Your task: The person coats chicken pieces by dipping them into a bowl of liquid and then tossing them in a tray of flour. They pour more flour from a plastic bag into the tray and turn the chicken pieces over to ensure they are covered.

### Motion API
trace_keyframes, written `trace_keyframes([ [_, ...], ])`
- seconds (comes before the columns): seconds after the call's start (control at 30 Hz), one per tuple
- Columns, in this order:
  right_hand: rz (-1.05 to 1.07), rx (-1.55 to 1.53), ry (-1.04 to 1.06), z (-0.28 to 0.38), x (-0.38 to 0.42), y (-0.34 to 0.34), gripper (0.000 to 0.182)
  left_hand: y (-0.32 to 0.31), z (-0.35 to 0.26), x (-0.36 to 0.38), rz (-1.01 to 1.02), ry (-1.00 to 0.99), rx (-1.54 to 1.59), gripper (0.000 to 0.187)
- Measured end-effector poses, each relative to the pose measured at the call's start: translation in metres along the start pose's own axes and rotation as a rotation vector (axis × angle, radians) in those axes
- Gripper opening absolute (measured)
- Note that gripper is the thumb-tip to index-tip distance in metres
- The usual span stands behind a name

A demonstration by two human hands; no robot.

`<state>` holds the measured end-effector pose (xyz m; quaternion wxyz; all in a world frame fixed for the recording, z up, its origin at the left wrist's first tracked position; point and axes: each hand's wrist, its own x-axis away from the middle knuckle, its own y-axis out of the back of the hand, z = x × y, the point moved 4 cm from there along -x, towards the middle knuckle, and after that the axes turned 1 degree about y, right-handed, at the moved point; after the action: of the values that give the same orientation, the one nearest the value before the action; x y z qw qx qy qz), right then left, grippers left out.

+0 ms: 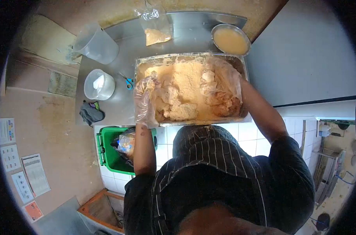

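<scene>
A large metal pan (190, 57) full of tan breading flour with several coated pieces of meat (178, 105) stands on the steel counter in front of me. My left hand (146, 100), in a loose clear plastic glove, rests on the floured pieces at the pan's left near corner. My right hand (223, 84), also gloved in clear plastic, is down in the right side of the pan, pressing on floured pieces. Whether either hand grips a piece is hidden by the gloves and flour.
A round metal bowl of yellowish batter (231, 39) sits behind the pan, next to a plastic bag of crumbs (156, 27). Left of the pan are a clear jug (95, 43), a white tub (99, 84), blue-handled scissors (128, 82) and a dark cloth (91, 112). A green bin (111, 150) stands below the counter.
</scene>
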<state>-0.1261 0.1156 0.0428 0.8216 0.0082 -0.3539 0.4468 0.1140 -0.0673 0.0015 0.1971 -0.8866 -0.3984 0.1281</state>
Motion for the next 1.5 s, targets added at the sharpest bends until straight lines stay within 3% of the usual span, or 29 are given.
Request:
trace_keyframes([
  [0.17,0.068,0.068,0.042,-0.008,-0.013,0.024,0.047,0.003,-0.011,0.015,-0.14,-0.009,-0.017,0.035],
  [0.23,0.306,0.037,0.101,0.02,-0.005,0.019,0.052,0.021,-0.003,0.016,-0.154,0.029,-0.041,0.039],
  [0.3,0.196,0.028,-0.02,0.054,0.003,0.025,0.057,0.023,-0.006,0.021,-0.136,0.016,-0.026,0.031],
  [0.37,0.462,-0.029,0.089,0.09,-0.006,0.043,0.06,0.023,-0.01,0.032,-0.133,-0.001,-0.006,0.034],
  [0.4,0.462,-0.025,0.088,0.106,-0.01,0.049,0.06,0.027,-0.011,0.036,-0.188,-0.005,-0.064,0.034],
  [0.5,0.366,0.053,-0.027,0.141,-0.033,0.069,0.062,0.043,-0.01,0.05,-0.238,-0.022,-0.07,0.034],
  [0.57,0.059,0.069,0.0,0.15,-0.068,0.104,0.06,0.05,-0.011,0.055,-0.265,0.011,-0.07,0.033],
  [0.7,0.061,0.036,-0.037,0.149,-0.148,0.175,0.079,0.047,-0.023,0.066,-0.283,-0.074,-0.133,0.035],
  [0.73,-0.044,0.051,-0.041,0.147,-0.158,0.187,0.079,0.053,-0.023,0.069,-0.309,-0.059,-0.253,0.056],
  [0.77,-0.15,0.065,-0.044,0.144,-0.166,0.197,0.079,0.054,-0.024,0.071,-0.315,-0.059,-0.257,0.056],
  [0.87,-0.094,0.048,-0.064,0.133,-0.185,0.212,0.063,0.051,-0.028,0.077,-0.289,-0.081,-0.227,0.058],
  [0.97,-0.049,-0.074,-0.126,0.119,-0.195,0.219,0.064,0.046,-0.029,0.083,-0.266,-0.073,-0.213,0.061],
  [1.5,-0.205,-0.04,-0.054,0.104,-0.211,0.209,0.063,0.027,-0.032,0.089,-0.332,-0.053,-0.184,0.055],
])
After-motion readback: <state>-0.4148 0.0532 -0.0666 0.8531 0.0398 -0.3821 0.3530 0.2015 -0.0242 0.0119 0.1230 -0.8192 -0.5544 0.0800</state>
